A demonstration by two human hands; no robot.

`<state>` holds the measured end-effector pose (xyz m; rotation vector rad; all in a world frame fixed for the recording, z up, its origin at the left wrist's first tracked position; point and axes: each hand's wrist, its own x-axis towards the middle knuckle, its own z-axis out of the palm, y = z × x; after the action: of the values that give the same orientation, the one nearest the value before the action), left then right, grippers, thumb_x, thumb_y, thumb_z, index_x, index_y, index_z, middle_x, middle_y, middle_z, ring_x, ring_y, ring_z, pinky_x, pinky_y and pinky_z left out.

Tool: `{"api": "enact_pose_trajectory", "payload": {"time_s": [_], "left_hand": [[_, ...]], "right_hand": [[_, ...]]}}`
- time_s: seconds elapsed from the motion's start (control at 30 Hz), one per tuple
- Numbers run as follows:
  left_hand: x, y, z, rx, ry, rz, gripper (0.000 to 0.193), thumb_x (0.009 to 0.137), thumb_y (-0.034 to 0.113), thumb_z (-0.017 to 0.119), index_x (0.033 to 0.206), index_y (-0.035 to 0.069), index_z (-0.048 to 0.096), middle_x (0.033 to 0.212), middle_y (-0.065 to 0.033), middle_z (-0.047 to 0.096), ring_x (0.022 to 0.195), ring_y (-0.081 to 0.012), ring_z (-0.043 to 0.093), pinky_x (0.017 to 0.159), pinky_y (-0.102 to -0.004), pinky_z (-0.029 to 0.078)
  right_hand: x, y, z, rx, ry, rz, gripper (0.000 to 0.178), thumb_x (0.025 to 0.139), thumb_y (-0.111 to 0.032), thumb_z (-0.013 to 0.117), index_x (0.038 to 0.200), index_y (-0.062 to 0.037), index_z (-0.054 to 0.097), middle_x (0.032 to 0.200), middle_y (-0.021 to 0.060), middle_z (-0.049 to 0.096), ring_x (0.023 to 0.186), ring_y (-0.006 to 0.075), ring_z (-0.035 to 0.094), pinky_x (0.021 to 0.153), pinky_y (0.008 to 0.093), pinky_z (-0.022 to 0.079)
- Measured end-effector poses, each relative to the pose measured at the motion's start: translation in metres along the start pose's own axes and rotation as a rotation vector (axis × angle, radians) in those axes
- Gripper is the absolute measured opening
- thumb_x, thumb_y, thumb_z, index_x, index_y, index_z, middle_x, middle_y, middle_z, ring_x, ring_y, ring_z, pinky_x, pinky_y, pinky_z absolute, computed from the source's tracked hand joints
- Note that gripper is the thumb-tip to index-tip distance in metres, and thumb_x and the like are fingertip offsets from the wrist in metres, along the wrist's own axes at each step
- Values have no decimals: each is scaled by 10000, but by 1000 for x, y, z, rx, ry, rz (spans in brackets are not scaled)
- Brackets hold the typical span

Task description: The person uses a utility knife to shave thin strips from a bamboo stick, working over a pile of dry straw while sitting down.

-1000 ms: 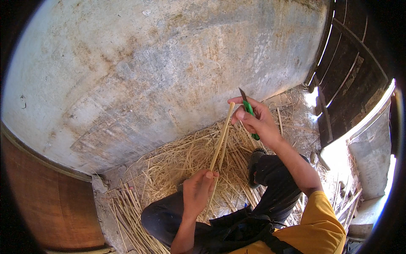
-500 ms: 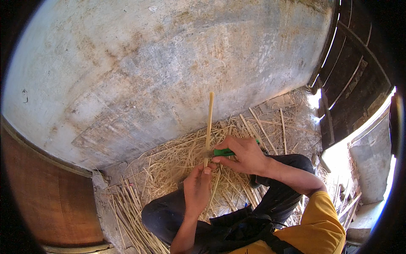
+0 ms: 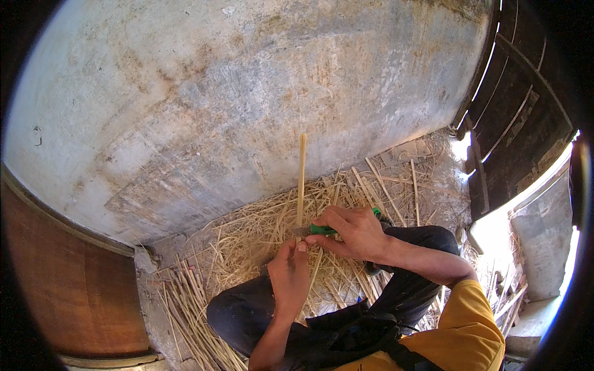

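Observation:
A thin, pale yellow bamboo strip point(image 3: 301, 179) stands nearly upright in front of me. My left hand point(image 3: 289, 269) pinches its lower end between thumb and fingers. Wrapped round the green handle of a knife point(image 3: 322, 229) is my right hand point(image 3: 352, 234). The knife's short blade points left and lies against the strip, just above my left fingertips. Part of the handle is covered by my right fingers, and its far end shows beyond them.
Pale shavings point(image 3: 247, 238) cover the ground between my legs and the stained wall point(image 3: 278, 111). Several long strips point(image 3: 195, 309) lie in a bundle at lower left, by a brown wooden panel point(image 3: 68, 278). Loose strips point(image 3: 414, 188) lie farther right, near dark boards point(image 3: 513, 105).
The strip's upper end has swung slightly left. My right hand and the knife have moved a little down and left, closer to my left fingertips.

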<state>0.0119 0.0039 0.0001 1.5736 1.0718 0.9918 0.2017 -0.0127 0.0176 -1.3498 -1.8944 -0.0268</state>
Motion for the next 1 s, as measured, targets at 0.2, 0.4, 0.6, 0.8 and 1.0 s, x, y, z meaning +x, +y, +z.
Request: {"api": "enact_pose_trajectory", "payload": {"time_s": [0.2,0.4,0.6,0.8,1.0], "left_hand": [[0,-5,0,-16,-6,-38,180,1038,114,589,1088,-50,641,718,-4,522,691,-54,434,587,-262,385],[0,-4,-1,30,-12,6,198,1049,151,577,1077,-31,649,721,6,515,672,-46,423,568,-261,358],[-1,-4,-1,13,-21,1,201,1069,167,548,1049,3,663,791,57,539,684,-26,424,576,-231,330],[-2,3,0,-3,-27,-2,198,1071,163,538,1041,12,661,784,54,536,683,-35,419,587,-243,337],[-1,4,0,26,-32,11,200,1062,159,548,1031,-1,665,768,19,562,688,-56,444,609,-260,372]], "right_hand": [[-1,-1,1,-27,-7,10,309,910,-390,752,991,-112,643,829,58,655,630,277,692,514,385,544],[0,-1,1,-46,19,-3,297,906,-384,755,987,-121,642,831,50,651,629,270,691,512,379,542],[1,-2,2,-89,54,-39,307,838,-317,836,938,-81,667,784,40,655,598,229,683,499,348,509],[1,-3,1,-96,77,-37,295,832,-302,841,926,-80,672,772,39,646,601,232,682,501,352,506],[-2,1,1,-115,53,-15,268,898,-349,770,996,-128,656,806,53,656,616,266,691,495,378,530]]}}
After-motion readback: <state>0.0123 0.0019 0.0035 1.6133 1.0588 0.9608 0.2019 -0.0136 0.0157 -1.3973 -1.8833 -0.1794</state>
